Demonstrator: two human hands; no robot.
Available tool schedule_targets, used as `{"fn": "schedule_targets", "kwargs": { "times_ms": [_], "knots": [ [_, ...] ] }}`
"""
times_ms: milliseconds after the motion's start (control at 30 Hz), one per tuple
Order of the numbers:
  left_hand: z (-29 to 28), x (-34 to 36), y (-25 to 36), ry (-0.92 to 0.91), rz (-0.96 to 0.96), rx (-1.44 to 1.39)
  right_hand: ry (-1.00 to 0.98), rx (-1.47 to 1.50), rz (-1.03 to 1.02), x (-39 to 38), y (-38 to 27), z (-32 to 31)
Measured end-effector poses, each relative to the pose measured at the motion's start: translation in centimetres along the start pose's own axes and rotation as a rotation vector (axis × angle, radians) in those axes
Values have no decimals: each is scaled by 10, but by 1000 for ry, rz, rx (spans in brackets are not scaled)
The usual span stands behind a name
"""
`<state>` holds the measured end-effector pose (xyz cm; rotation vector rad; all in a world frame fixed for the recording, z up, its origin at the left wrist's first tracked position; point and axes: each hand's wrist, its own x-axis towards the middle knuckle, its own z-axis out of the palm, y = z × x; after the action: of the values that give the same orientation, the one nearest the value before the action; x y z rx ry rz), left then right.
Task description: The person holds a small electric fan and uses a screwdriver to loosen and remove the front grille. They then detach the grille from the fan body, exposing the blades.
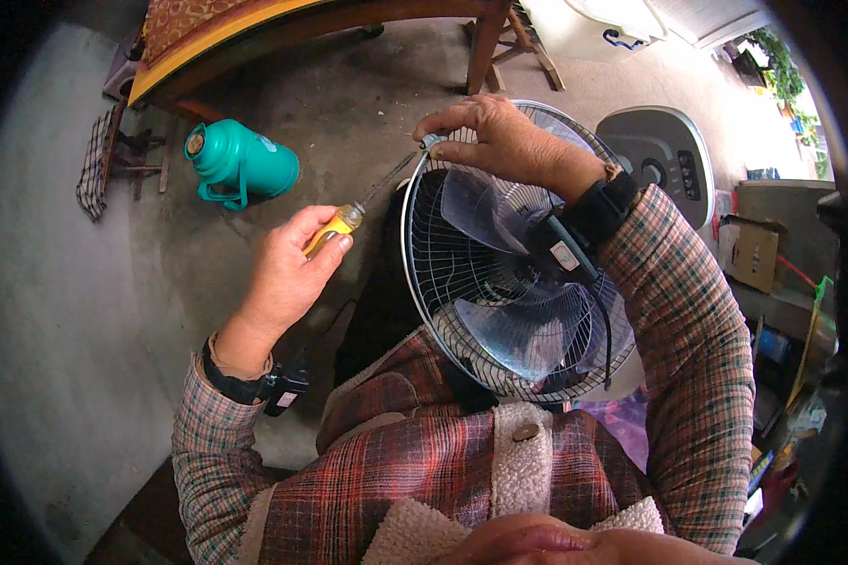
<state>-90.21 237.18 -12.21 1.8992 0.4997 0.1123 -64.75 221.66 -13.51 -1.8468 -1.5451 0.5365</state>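
Observation:
My left hand [300, 264] holds a screwdriver [337, 224] with a yellow and clear handle, its shaft angled up and right toward a small pale fitting [430, 143] on the fan guard's rim. My right hand [499, 141] is closed around that fitting, thumb and forefinger at the rim. The round fan head [424, 273], with a silver wire guard and translucent blue-grey blades, lies tilted over my lap. I cannot make out whether the screwdriver's tip touches the fitting.
A turquoise thermos [254, 169] stands on the floor at left. Behind are a wooden table [330, 42] and a stool with checked cloth [94, 165]. A grey base with buttons [655, 137] is right of the fan, with cardboard [754, 254] and clutter beyond. A white container [594, 24] stands at the back.

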Motion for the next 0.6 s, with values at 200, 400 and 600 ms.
{"fn": "schedule_targets", "kwargs": {
  "times_ms": [200,400,600],
  "knots": [
    [3,3,4,-24,-20,-31,5,1,19,1,2,1],
    [1,2,11,-52,-111,-52,-3,-18,1,1,2,0],
    [-1,2,22,-79,-200,-85,1,-22,8,2,2,1]
  ]
}}
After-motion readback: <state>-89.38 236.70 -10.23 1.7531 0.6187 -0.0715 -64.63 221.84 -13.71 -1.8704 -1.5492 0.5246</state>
